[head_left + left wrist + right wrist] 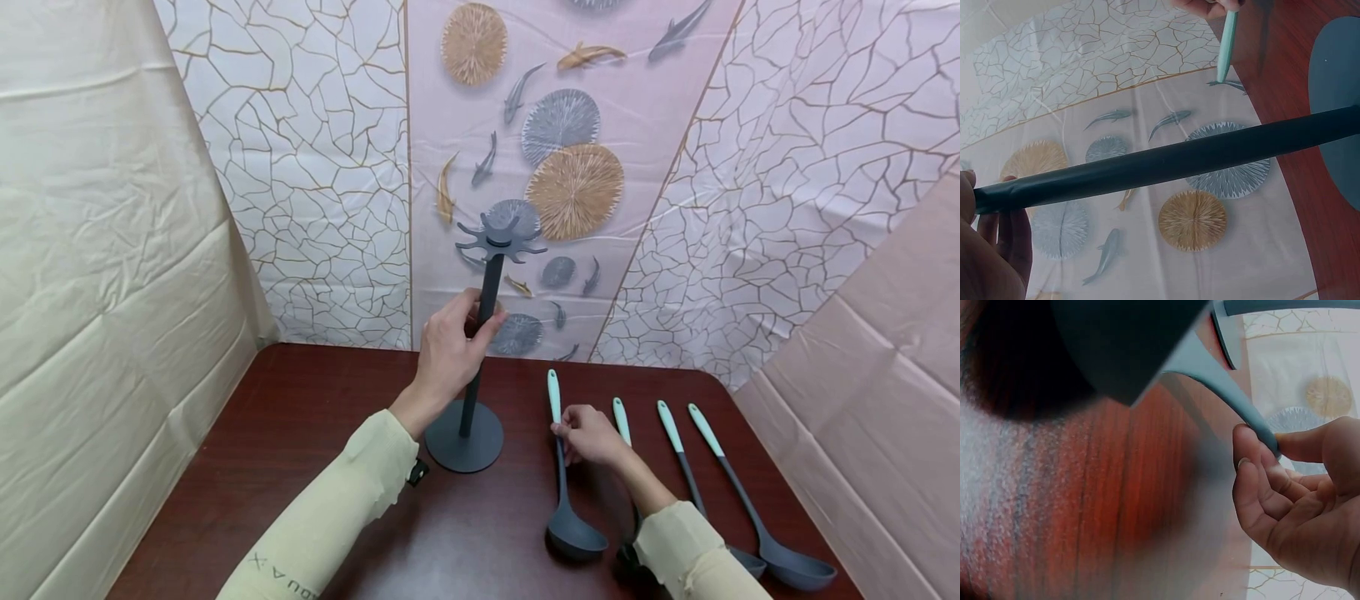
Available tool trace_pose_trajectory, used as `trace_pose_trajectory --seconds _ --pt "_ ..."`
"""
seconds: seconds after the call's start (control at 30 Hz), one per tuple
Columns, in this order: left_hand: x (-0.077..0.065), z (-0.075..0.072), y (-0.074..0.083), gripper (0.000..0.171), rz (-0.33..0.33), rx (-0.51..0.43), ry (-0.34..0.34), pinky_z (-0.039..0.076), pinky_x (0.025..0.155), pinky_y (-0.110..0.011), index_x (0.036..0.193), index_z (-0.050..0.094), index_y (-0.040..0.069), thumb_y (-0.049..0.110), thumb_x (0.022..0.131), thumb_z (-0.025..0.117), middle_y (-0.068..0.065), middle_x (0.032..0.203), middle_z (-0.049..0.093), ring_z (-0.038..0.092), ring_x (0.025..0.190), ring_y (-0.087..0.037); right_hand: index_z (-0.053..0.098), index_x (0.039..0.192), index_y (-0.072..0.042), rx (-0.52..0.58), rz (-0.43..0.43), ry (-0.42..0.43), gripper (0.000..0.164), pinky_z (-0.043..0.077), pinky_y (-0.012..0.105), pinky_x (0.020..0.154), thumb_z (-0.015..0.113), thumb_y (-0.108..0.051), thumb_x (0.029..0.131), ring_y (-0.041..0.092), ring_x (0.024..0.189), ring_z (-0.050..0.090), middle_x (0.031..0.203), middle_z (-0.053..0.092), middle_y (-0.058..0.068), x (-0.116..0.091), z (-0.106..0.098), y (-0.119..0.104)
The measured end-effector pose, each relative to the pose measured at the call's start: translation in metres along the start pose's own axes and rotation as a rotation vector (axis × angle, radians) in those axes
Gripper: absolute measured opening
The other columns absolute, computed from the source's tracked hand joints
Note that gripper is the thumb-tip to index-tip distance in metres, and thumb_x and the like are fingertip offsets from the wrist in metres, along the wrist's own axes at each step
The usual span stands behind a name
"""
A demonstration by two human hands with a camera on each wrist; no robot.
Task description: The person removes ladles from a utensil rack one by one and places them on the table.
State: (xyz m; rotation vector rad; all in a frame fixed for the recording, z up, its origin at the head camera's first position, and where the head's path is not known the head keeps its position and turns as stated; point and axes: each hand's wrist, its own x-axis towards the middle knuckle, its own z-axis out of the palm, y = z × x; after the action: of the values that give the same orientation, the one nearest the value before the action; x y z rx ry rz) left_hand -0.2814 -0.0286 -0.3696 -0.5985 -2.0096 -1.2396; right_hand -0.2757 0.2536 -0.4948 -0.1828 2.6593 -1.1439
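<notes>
A dark grey utensil stand (489, 292) has a round base (465, 450) on the table and a ring of curved hooks (501, 242) on top. My left hand (450, 342) grips its pole (1166, 162) below the hooks, fingers and thumb around it. To the right, my right hand (592, 433) pinches a ladle (576, 533) where the mint handle (553, 392) joins the dark shaft (1229, 394). The ladle's bowl points toward me; whether it touches the table, I cannot tell. In the left wrist view the mint handle's end (1227, 47) shows beyond the pole.
Three more mint-handled utensils lie to the right: one partly hidden under my right arm (621, 417), one with its head partly behind the sleeve (671, 429), and an outer one with a broad dark head (797, 568). Patterned cloth (322, 167) hangs behind the brown table (322, 392).
</notes>
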Motion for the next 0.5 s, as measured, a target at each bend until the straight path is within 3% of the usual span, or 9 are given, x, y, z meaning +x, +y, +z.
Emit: trace_pose_trajectory --seconds 0.5 --pt "0.0003 -0.0008 -0.0020 0.016 -0.002 0.000 -0.010 0.047 0.059 -0.033 0.108 0.068 0.018 0.030 0.101 0.076 0.008 0.077 0.061 0.058 0.063 -0.006 0.061 0.085 -0.003 -0.092 0.064 -0.062 0.026 0.058 0.039 0.056 0.063 -0.015 0.108 0.026 0.056 0.070 0.067 0.066 0.013 0.0016 0.0088 0.0077"
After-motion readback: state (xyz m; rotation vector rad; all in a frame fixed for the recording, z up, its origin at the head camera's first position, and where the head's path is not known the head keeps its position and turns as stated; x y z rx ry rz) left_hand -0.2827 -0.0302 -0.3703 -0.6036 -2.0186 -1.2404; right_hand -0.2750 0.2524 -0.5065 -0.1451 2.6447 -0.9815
